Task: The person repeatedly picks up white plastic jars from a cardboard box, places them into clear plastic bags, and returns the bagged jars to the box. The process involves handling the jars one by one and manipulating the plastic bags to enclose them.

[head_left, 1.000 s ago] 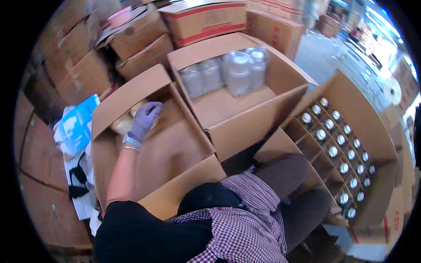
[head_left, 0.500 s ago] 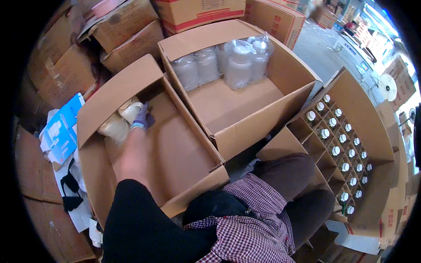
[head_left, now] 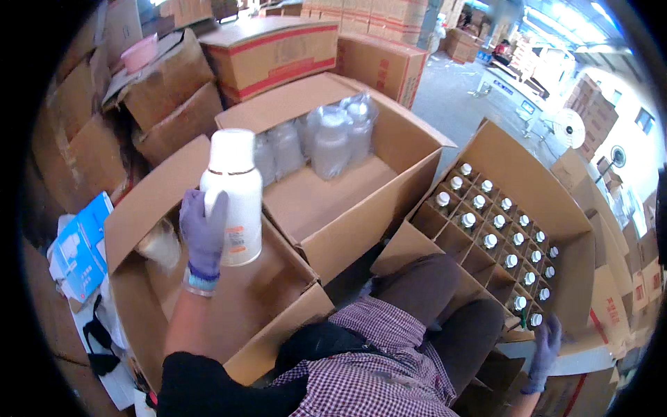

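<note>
My left hand (head_left: pixel 203 233), in a purple glove, is closed around a white bottle (head_left: pixel 241 222) with a wide white cap and small orange print. It holds the bottle upright above the open carton (head_left: pixel 278 299) at the left. Inside that carton, a pale wrapped item (head_left: pixel 161 244) lies against the far left side. My right hand (head_left: pixel 546 351), gloved alike, is beside the near right corner of the divided carton (head_left: pixel 486 142), its fingers stretched upward and nothing seen in them. White-capped bottles (head_left: pixel 517 238) stand in many of that carton's compartments.
A middle carton (head_left: pixel 361 222) holds clear-wrapped bottles (head_left: pixel 332 142) along its far side. Stacked boxes (head_left: pixel 167 83) and a pink basin (head_left: pixel 140 53) stand at the far left. A blue printed box (head_left: pixel 82 240) and a black mask (head_left: pixel 99 340) lie at the left.
My left hand has lifted the white bottle out of the left carton, up and nearer. My right hand has come into view at the lower right. The view has shifted.
</note>
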`<action>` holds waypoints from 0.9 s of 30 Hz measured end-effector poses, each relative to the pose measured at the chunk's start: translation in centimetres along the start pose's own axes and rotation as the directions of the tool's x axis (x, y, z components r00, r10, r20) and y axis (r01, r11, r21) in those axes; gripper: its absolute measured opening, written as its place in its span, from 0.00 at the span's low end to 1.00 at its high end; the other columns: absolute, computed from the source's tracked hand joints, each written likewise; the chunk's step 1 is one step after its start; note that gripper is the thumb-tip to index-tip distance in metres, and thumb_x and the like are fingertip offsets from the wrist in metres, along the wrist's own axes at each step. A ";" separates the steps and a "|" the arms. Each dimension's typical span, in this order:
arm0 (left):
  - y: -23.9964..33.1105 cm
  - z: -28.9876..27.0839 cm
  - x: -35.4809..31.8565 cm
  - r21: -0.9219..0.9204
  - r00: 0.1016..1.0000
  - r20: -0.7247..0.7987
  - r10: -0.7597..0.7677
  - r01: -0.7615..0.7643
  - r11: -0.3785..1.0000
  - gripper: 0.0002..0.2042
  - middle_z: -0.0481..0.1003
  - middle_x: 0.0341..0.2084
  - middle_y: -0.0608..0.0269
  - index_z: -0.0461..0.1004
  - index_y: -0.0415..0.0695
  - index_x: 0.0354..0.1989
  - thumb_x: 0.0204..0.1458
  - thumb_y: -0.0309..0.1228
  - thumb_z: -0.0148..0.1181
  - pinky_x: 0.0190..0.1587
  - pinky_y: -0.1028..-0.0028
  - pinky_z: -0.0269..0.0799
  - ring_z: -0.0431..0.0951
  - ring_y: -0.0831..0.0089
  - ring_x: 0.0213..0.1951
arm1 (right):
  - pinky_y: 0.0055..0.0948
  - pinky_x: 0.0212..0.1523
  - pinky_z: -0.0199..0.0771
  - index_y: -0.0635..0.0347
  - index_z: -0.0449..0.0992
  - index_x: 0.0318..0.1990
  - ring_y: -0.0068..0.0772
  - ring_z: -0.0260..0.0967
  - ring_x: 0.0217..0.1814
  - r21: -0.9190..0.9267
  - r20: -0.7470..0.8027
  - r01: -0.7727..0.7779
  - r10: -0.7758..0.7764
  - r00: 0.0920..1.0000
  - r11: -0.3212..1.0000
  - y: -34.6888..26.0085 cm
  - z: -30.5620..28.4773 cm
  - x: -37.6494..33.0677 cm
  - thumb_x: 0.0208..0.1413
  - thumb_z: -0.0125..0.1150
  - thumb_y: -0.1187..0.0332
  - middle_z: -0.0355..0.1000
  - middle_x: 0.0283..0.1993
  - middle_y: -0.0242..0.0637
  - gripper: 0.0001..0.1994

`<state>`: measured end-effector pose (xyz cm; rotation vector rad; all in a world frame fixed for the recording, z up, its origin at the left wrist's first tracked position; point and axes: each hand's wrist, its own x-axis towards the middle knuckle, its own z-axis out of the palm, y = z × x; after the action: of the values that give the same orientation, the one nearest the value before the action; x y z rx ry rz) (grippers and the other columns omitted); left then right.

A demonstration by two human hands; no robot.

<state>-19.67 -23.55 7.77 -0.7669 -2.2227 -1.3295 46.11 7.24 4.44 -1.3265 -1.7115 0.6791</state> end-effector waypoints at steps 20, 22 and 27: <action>15.3 17.0 -18.6 -0.457 0.249 0.885 0.394 0.303 0.836 0.33 0.70 0.58 0.45 0.65 0.34 0.62 0.66 0.56 0.44 0.61 0.60 0.65 0.70 0.56 0.59 | 0.41 0.62 0.67 0.60 0.65 0.58 0.46 0.66 0.61 0.286 0.128 0.181 -0.225 0.966 0.941 -4.8 8.3 -14.3 0.39 0.77 0.65 0.66 0.56 0.50 0.36; 14.1 18.6 -18.2 -0.334 0.084 0.941 0.327 0.385 0.861 0.37 0.73 0.55 0.45 0.67 0.33 0.60 0.67 0.61 0.38 0.55 0.65 0.71 0.75 0.62 0.54 | 0.45 0.64 0.65 0.58 0.69 0.57 0.52 0.65 0.63 0.331 0.155 0.322 -0.388 0.909 0.887 -6.0 7.4 -12.6 0.39 0.77 0.65 0.66 0.59 0.50 0.35; 16.4 19.2 -19.0 -0.396 0.340 0.918 0.205 0.762 0.512 0.35 0.74 0.55 0.47 0.65 0.34 0.63 0.67 0.58 0.38 0.56 0.62 0.72 0.76 0.59 0.54 | 0.45 0.62 0.69 0.57 0.68 0.62 0.52 0.67 0.60 -0.124 -0.278 0.265 -0.290 0.916 0.956 -1.8 5.4 0.3 0.41 0.71 0.65 0.67 0.57 0.47 0.36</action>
<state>3.72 -4.57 -1.86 -1.8597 -2.4644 -2.8466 40.55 7.43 3.35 -1.1435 -1.6520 0.2342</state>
